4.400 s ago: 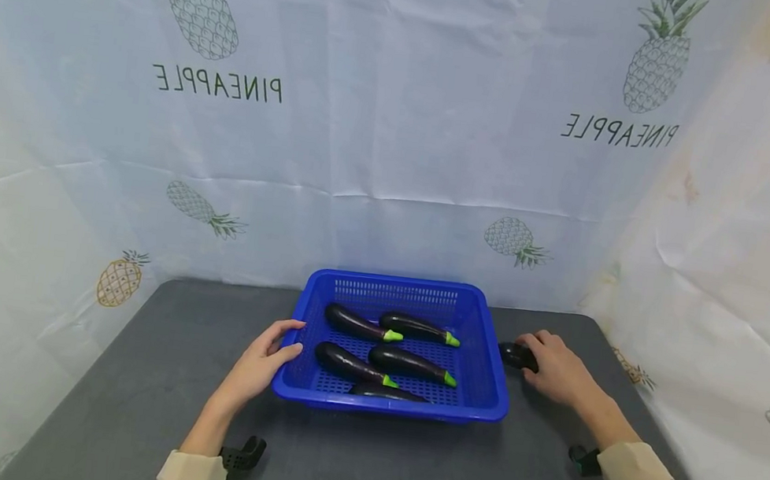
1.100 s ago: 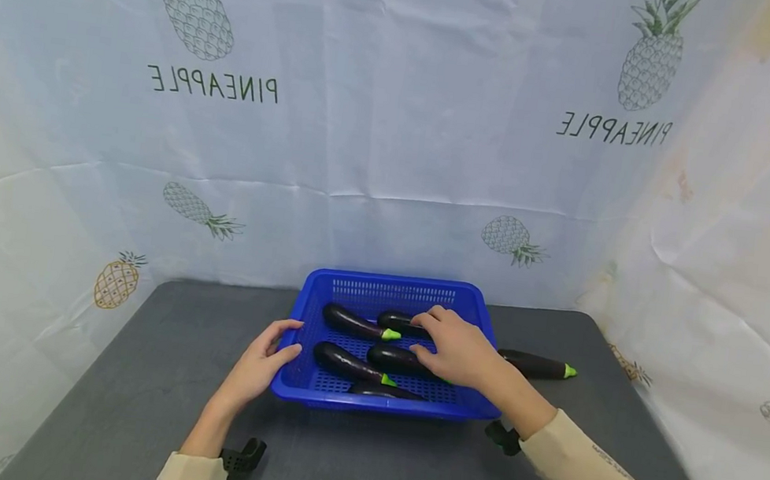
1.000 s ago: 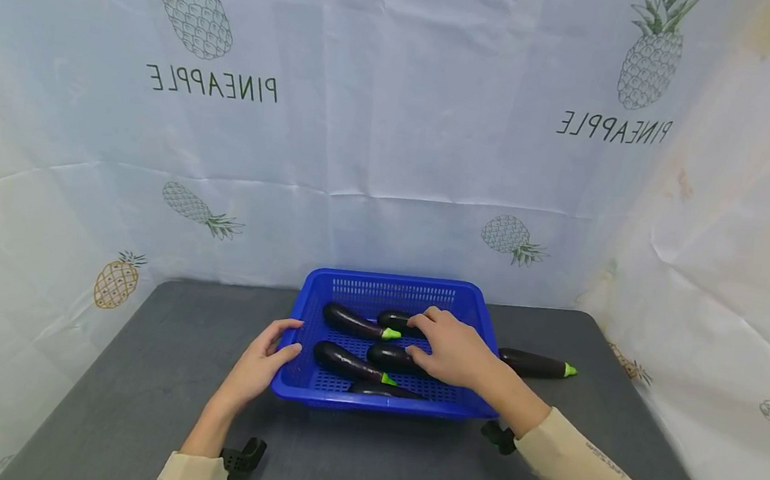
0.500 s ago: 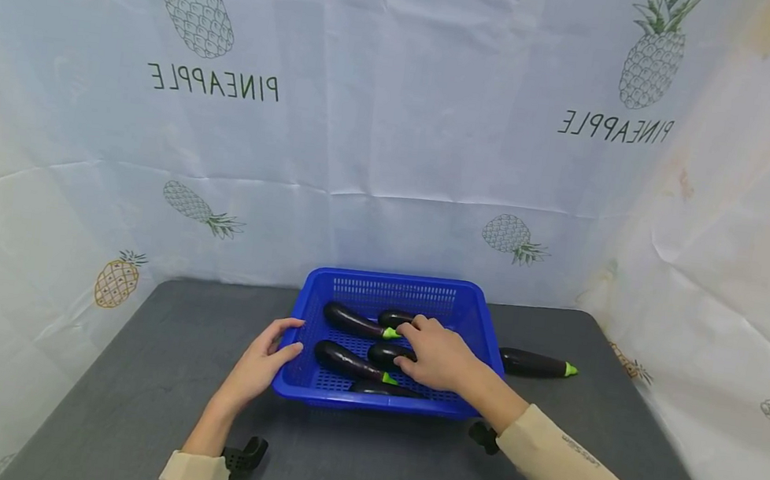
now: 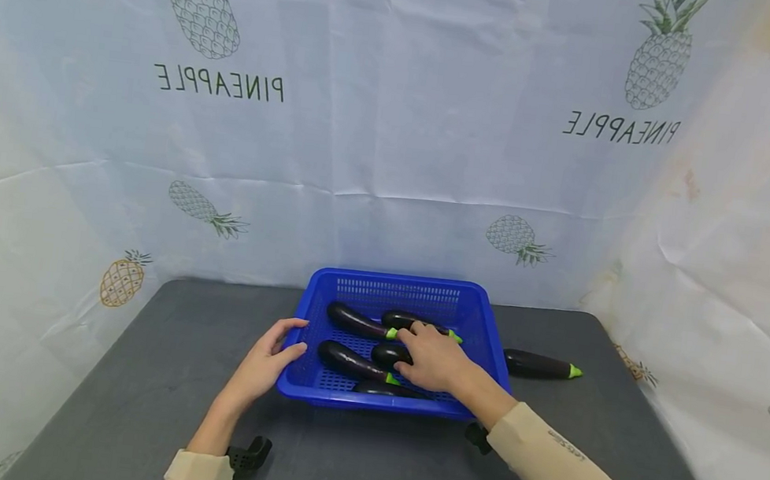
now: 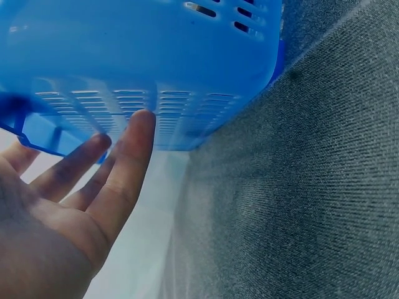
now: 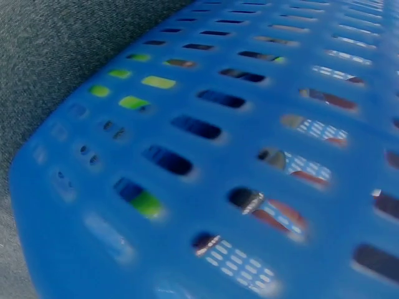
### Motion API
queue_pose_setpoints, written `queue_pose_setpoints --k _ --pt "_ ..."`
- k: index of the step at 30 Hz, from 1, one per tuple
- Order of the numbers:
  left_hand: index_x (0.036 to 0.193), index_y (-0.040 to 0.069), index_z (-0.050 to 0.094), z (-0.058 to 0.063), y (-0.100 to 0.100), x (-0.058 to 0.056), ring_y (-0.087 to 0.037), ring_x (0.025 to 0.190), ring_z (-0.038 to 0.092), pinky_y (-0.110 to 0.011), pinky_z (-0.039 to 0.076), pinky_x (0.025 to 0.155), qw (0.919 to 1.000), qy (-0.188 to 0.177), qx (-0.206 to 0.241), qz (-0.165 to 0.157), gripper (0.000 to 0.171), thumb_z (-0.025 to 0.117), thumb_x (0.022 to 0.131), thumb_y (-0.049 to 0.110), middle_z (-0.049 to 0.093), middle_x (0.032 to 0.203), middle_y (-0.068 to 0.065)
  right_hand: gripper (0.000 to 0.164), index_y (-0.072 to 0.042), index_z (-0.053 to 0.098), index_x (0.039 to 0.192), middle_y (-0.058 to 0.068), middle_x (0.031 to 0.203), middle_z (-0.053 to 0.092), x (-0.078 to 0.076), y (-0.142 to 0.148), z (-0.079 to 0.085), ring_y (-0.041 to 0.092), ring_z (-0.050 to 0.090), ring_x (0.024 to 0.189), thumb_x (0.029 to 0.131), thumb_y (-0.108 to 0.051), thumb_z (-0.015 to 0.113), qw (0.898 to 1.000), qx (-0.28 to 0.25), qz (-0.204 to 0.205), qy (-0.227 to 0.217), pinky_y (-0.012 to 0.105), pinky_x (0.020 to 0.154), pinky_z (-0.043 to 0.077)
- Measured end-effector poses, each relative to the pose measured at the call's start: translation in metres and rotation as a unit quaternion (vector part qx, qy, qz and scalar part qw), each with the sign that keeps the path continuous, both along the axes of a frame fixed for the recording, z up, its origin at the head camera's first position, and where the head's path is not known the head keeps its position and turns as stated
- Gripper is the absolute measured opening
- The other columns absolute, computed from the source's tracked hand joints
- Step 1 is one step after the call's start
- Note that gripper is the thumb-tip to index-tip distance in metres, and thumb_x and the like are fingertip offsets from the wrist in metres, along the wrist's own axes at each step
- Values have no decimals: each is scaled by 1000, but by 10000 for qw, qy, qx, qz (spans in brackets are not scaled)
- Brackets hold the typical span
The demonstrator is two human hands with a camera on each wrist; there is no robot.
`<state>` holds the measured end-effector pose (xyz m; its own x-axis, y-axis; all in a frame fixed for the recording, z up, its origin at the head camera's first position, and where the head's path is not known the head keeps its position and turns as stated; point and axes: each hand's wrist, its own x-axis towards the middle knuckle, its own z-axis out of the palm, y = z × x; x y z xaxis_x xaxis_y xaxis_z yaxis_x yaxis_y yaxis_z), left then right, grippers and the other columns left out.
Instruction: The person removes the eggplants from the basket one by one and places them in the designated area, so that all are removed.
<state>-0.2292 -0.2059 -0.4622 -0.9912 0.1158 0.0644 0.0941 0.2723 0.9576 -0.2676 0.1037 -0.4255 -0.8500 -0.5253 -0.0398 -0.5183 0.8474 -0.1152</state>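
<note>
In the head view a blue plastic basket [image 5: 391, 404] holds several dark eggplants with green stem ends. My right hand [image 5: 439, 359] reaches inside it, thumb and fingers around the front-right eggplant [image 5: 386, 354], covering its stem half. Just behind those fingers lies another eggplant [image 5: 404, 320]. On the left side of the basket are two more, a rear eggplant [image 5: 356, 320] and a front eggplant [image 5: 348, 361]. My left hand [image 5: 264, 361] touches the left rim with fingers extended; the left wrist view shows its fingers [image 6: 128, 168] against the outer wall. The right wrist view shows mostly slotted basket wall [image 7: 206, 131].
Partly hidden by the front rim, an eggplant [image 5: 389, 389] lies low in the basket. Outside on the right, one eggplant [image 5: 542, 366] rests on the dark grey table [image 5: 359, 467]. A pineapple-print cloth [image 5: 409, 156] hangs behind and at both sides.
My right hand has left the eggplant on the table at the right, moved left into the basket and come down around the front-right eggplant. The left hand stays at the rim.
</note>
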Motion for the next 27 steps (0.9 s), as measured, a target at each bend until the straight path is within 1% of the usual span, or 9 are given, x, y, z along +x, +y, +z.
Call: queue_pose_setpoints --k 4,10,15,20,27 --pt "144 13 50 1 0 0 -45 134 50 -58 50 98 10000 -20 -32 4 43 61 104 24 39 156 -23 49 -18 59 139 8 123 61 -2 -1 -4 25 62 106 96 -41 69 9999 97 -85 -30 38 68 56" --pt "144 13 51 1 0 0 -44 133 52 -56 52 96 10000 0 18 -6 42 61 104 24 42 155 -22 50 -18 58 140 9 127 60 -6 -3 -9 27 61 113 96 -40 70 9997 127 -155 -126 43 73 58" --pt "144 13 50 0 0 -1 -44 133 51 -57 51 97 10000 11 -17 -8 42 60 104 23 40 155 -23 52 -18 57 141 9 129 60 -9 -5 -13 28 61 115 96 -39 71 9995 208 -167 -192 46 75 58" --pt "144 13 51 -3 0 -2 -43 132 53 -56 52 96 10000 72 -23 -25 42 61 104 21 42 154 -22 51 -18 57 140 8 124 62 -11 -7 -15 27 62 112 94 -35 73 9994 270 -162 -173 48 75 57" --pt "143 13 51 -5 0 -3 -43 132 53 -57 51 97 9999 131 -53 -8 42 61 103 19 43 154 -22 46 -17 58 131 8 114 65 -12 -9 -17 26 64 103 91 -28 78 9995 263 -46 -164 45 73 57"
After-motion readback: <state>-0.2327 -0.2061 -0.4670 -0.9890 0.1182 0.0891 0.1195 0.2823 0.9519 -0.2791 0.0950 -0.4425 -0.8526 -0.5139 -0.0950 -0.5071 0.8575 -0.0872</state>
